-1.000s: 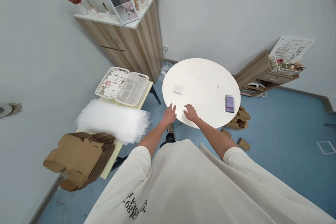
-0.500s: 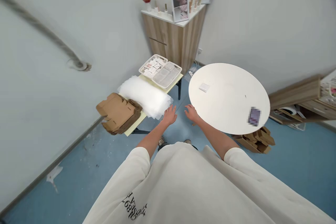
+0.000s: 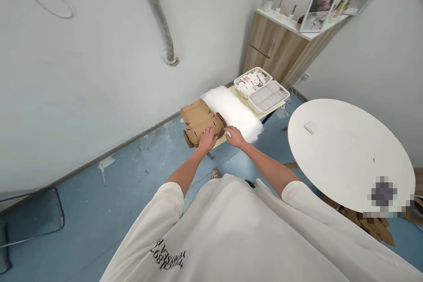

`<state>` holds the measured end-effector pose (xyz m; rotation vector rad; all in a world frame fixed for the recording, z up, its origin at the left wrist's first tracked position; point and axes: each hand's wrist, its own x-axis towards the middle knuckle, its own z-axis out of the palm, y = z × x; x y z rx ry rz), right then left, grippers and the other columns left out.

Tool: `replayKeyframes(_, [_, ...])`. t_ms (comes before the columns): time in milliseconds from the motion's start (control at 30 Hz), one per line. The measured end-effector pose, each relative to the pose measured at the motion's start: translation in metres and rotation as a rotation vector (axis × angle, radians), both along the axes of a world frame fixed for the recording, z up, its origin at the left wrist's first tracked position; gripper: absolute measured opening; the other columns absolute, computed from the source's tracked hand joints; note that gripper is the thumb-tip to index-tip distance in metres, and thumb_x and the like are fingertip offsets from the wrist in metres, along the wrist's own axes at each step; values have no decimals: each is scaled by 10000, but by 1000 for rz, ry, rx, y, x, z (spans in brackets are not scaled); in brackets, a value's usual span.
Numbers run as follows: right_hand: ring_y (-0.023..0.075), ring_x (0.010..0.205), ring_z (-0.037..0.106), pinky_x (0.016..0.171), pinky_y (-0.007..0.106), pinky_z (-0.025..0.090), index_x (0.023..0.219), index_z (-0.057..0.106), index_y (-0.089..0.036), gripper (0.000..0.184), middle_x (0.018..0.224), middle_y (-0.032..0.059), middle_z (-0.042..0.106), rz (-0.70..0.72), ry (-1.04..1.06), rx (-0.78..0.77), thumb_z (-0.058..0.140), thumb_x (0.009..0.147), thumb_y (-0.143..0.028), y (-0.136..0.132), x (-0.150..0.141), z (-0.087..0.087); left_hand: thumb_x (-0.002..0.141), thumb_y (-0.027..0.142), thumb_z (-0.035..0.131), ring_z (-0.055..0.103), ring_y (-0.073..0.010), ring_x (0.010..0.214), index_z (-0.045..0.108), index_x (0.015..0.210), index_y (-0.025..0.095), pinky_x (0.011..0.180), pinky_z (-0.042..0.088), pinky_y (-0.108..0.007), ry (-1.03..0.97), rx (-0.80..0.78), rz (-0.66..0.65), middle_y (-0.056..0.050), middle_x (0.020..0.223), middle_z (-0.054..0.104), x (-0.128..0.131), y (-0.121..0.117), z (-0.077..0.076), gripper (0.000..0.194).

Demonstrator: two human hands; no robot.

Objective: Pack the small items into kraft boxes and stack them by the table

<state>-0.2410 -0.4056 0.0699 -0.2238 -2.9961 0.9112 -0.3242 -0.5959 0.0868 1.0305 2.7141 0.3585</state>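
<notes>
A stack of flat brown cardboard boxes (image 3: 200,116) lies on the near end of a low pale-yellow table (image 3: 275,105). My left hand (image 3: 208,139) rests on the top box near its front edge, fingers slightly spread. At the right edge of the stack, my right hand (image 3: 234,136) reaches in with bent fingers, thumb and index finger apart. No box is lifted. Right behind the stack is a pile of white translucent sheets (image 3: 231,108), close to my right fingers.
Two white plastic baskets (image 3: 269,97) with small white packets stand at the table's far end. To the right is a round white table (image 3: 343,141) with a small white packet (image 3: 309,128). A wooden cabinet (image 3: 276,35) fills the corner. A metal frame (image 3: 61,207) stands on the left.
The view has turned left. Both hands, earlier held out open between the two tables, have moved onto the cardboard stack: the left on top, the right at its right edge.
</notes>
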Motion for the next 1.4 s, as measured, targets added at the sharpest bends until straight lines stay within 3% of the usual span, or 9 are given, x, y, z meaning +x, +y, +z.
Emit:
replayKeyframes(100, [295, 1318, 450, 1092, 448, 369, 1374, 577, -245, 433, 1436, 90, 526, 81, -16, 54, 510, 946, -237, -29, -28, 3, 927, 405, 590, 399, -341, 1394, 410, 1428, 203, 1151, 288, -473, -23, -70, 15, -179, 1506, 411, -29, -35, -7, 569])
replayKeyframes(233, [309, 1339, 421, 1125, 467, 312, 1375, 579, -245, 467, 1463, 96, 507, 171, -70, 133, 552, 910, -215, -46, -50, 0, 854, 530, 662, 363, -367, 1415, 445, 1393, 220, 1168, 246, -509, -81, -116, 84, -167, 1519, 408, -46, -61, -19, 658])
replayKeyframes(333, [326, 1336, 413, 1128, 482, 281, 1371, 582, -236, 484, 1463, 111, 503, 186, -104, 177, 587, 887, -238, -48, -60, -6, 893, 545, 600, 423, -344, 1367, 492, 1339, 220, 1153, 276, -484, -127, -96, 106, -148, 1450, 479, -52, -70, -27, 563])
replayKeyframes(467, [339, 1278, 433, 1090, 493, 262, 1300, 633, -212, 409, 1400, 136, 555, 204, -114, 295, 546, 901, -233, -48, -72, -14, 963, 424, 505, 459, -317, 1328, 539, 1260, 205, 1136, 297, -464, -134, -76, 58, -134, 1376, 541, -56, -76, -32, 370])
replayKeyframes(600, [320, 1121, 498, 1020, 475, 259, 1103, 710, -163, 320, 1172, 164, 665, 248, -114, 478, 475, 889, -126, -49, -81, -15, 942, 350, 540, 490, -321, 1290, 514, 1257, 190, 1120, 307, -476, -124, -62, 39, -137, 1341, 567, -55, -77, -30, 355])
replayKeyframes(767, [278, 931, 510, 955, 427, 256, 1028, 694, -149, 306, 941, 133, 676, 333, 11, 598, 442, 873, -74, -48, -87, 5, 961, 330, 517, 517, -323, 1270, 501, 1264, 200, 1092, 329, -499, -83, -37, 36, -145, 1360, 558, -58, -77, -16, 330])
replayKeyframes(1000, [280, 994, 490, 988, 431, 227, 1093, 652, -155, 322, 1015, 127, 660, 349, 220, 701, 395, 916, -74, -47, -92, 51, 989, 156, 361, 639, -279, 1093, 573, 1270, 200, 970, 419, -422, 59, -24, -49, -129, 1207, 664, -69, -78, 17, 354])
replayKeyframes(1233, [297, 959, 468, 818, 405, 255, 1193, 650, -135, 351, 1073, 170, 655, 278, 177, 763, 411, 939, -101, -37, -97, 74, 948, 84, 355, 577, -277, 1253, 470, 1464, 185, 1118, 330, -450, 296, 52, -165, -149, 1476, 538, -69, -70, 47, 538])
replayKeyframes(1400, [298, 988, 452, 810, 402, 256, 1236, 641, -150, 379, 1089, 165, 657, 184, 252, 774, 381, 962, -116, -9, -84, 99, 928, 76, 370, 542, -289, 1313, 408, 1525, 178, 1173, 284, -497, 387, 114, -247, -154, 1533, 482, -66, -43, 75, 607])
